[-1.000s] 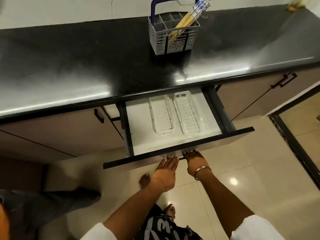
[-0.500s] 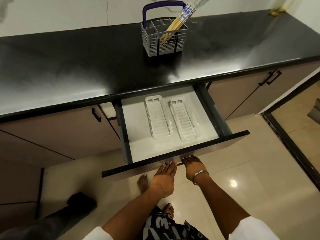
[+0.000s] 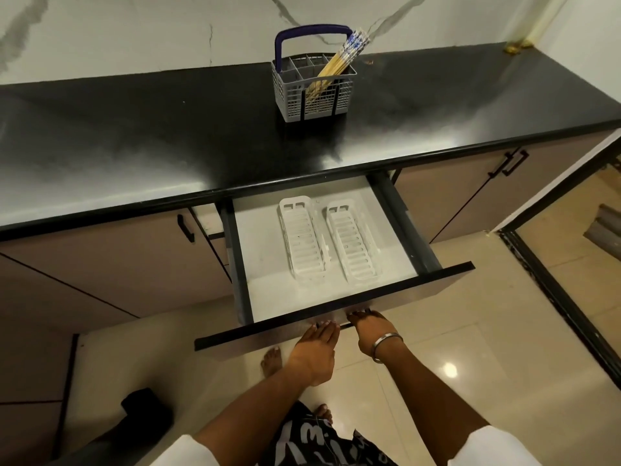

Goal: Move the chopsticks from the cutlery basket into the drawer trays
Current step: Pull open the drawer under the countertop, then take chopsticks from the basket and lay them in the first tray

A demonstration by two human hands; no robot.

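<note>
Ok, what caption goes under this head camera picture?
Both hands, left hand and right hand, at the open drawer; chopsticks wait in the cutlery basket.

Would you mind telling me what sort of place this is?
Most likely a home kitchen: a black countertop over cabinets, a cutlery basket holding chopsticks, and an open drawer with white trays.

The right hand's (image 3: 371,331) fingertips vanish under the drawer front (image 3: 268,334). The chopsticks' (image 3: 331,67) lower ends are screened by the cutlery basket's (image 3: 314,92) mesh. Both sleeves are cut off at the near edge.
</note>
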